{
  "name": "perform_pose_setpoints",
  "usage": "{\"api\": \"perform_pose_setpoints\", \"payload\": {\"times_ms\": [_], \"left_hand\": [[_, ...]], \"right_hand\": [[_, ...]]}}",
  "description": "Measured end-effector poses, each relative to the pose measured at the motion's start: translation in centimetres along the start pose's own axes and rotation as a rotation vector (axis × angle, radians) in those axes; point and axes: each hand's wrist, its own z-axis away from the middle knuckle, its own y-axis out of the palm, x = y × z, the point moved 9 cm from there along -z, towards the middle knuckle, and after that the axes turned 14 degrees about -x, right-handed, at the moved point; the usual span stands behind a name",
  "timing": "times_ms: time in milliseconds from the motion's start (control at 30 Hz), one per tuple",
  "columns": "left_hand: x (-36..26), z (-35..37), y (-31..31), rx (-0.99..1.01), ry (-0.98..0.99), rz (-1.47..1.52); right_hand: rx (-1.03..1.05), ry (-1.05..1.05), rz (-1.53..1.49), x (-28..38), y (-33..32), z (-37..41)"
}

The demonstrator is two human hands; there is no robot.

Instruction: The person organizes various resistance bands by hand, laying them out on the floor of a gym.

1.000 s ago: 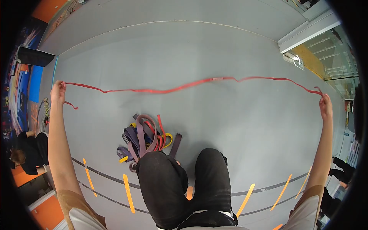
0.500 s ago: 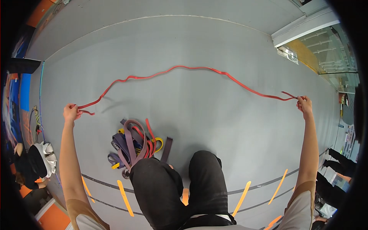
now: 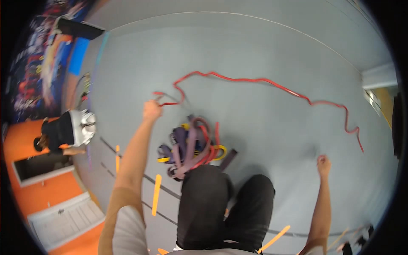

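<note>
A long, thin red strap (image 3: pixel 244 80) winds over the grey floor ahead of me in a loose curve. My left hand (image 3: pixel 153 110) is closed on its left end, with a short tail sticking out past the fingers. At the far right the other end of the strap lies on the floor, apart from my right hand (image 3: pixel 324 165). That hand is slightly blurred, its fingers curled in with nothing visible in them. Just right of my left forearm, by my knee, lies a heap of purple, red and yellow flat bands (image 3: pixel 191 146).
A person (image 3: pixel 61 129) bends over at the left, near an orange wall (image 3: pixel 25 157) with a white door. Yellow strips (image 3: pixel 157 194) and dark lines mark the floor. A white-framed structure (image 3: pixel 379 76) stands at the right edge.
My right hand has let go of the strap's right end and come down toward me. My left hand, still holding its end, has moved right in view. My view has turned left.
</note>
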Motion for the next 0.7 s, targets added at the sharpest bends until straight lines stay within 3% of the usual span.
{"api": "perform_pose_setpoints", "payload": {"times_ms": [67,167,233,300,367,433,500,533,567,633,700], "left_hand": [[2.6,0.2,-1.0,-0.064,-0.244,-0.008],[5.5,-1.7,-4.3,-0.129,-0.386,0.028],[7.1,-3.7,-8.0,-0.243,-0.488,0.073],[8.7,-7.7,-10.2,-0.331,-0.409,0.201],[8.8,-8.9,-11.5,-0.544,-0.394,0.522],[8.4,-8.0,-9.8,-0.48,-0.49,0.555],[8.2,-7.1,-3.4,-0.313,-0.362,0.66],[7.2,-5.4,-0.5,-0.114,-0.3,0.634],[5.9,-2.4,3.4,0.097,-0.229,0.611],[3.7,5.1,9.7,0.226,-0.012,0.458],[2.1,13.6,12.3,0.39,-0.19,0.603]], "right_hand": [[0.154,0.036,-0.108,5.2,6.0,5.7],[0.276,0.06,-0.339,14.0,7.5,11.1],[0.321,0.089,-0.406,15.4,7.5,13.6],[0.355,0.114,-0.472,15.9,7.2,15.2],[0.417,0.184,-0.49,15.3,6.6,17.0],[0.44,0.22,-0.503,14.4,6.3,18.9],[0.446,0.257,-0.496,13.4,6.2,19.6],[0.465,0.272,-0.495,12.9,7.3,20.5],[0.479,0.296,-0.482,12.6,6.6,21.3],[0.499,0.273,-0.457,13.7,5.5,21.6],[0.487,0.188,-0.408,14.5,5.1,21.5]]}}
